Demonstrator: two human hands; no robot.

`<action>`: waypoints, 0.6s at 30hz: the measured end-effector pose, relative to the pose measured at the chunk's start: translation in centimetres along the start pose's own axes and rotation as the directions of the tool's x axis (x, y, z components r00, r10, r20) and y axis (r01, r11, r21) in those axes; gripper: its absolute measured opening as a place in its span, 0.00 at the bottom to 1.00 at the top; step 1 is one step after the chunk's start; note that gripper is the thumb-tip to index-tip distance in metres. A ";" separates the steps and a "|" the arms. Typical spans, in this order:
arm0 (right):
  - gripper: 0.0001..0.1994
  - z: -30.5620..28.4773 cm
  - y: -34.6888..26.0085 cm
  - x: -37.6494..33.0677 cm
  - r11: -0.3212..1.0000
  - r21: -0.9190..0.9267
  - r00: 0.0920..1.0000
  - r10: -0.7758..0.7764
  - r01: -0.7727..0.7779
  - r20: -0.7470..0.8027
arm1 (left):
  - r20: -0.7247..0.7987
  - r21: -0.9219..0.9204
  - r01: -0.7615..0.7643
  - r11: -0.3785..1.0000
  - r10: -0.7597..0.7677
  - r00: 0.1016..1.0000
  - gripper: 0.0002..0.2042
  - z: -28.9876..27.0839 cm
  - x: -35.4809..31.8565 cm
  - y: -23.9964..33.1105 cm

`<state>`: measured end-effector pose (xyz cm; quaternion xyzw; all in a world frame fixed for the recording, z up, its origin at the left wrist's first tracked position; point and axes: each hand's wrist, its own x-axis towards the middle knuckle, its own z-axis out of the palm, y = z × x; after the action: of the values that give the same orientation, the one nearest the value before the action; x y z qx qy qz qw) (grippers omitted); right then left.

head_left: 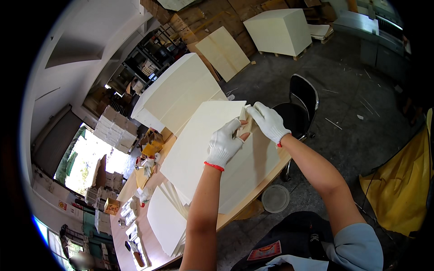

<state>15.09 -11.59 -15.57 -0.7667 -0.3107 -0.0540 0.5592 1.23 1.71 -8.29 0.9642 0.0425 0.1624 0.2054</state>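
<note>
Near the middle of the frame both gloved hands meet at the far corner of a large cream paper sheet [199, 149], the top of a stack lying on a wooden table [271, 169]. The left hand [224, 145] pinches the sheet's edge between thumb and fingers, closed on the paper; the right hand [269, 121] is closed too, gripping that same corner from the other side, where a small tan strip shows between the gloves.

The sheet looks thin, light and floppy, likely to sag or crease if lifted by one point, and its smooth face may slide on the sheets below. The corner and the adjoining edge seem the sensible hold, with the hands spread apart to keep it flat. The knit gloves should help against slipping.

More cream sheets [167, 221] fan out at the lower left of the table, a taller stack [181, 90] sits toward the upper left, and a black chair [300, 101] stands just right of the hands.
</note>
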 end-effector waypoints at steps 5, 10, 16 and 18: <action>0.24 -0.1 -0.3 0.0 1.000 0.014 1.000 0.006 -0.006 0.007 | -0.015 0.024 -0.005 1.000 0.005 1.000 0.19 -0.4 -0.1 0.2; 0.26 0.1 -0.1 -0.1 1.000 0.031 1.000 0.007 -0.007 -0.004 | 0.007 -0.050 0.057 0.997 -0.057 0.998 0.18 -0.6 -0.2 0.7; 0.24 -0.9 -0.4 -0.1 0.999 0.031 1.000 -0.014 0.013 0.026 | -0.041 0.108 -0.077 0.991 0.082 0.996 0.21 -0.1 -0.5 0.2; 0.24 -2.2 -0.5 -0.1 0.999 -0.020 0.998 -0.045 0.045 0.040 | -0.115 0.210 -0.183 0.960 0.210 0.971 0.22 0.6 -1.1 -0.2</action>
<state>15.35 -13.44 -14.39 -0.7662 -0.3384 -0.0545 0.5436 0.39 1.49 -9.17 0.9658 -0.0239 0.2426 0.0880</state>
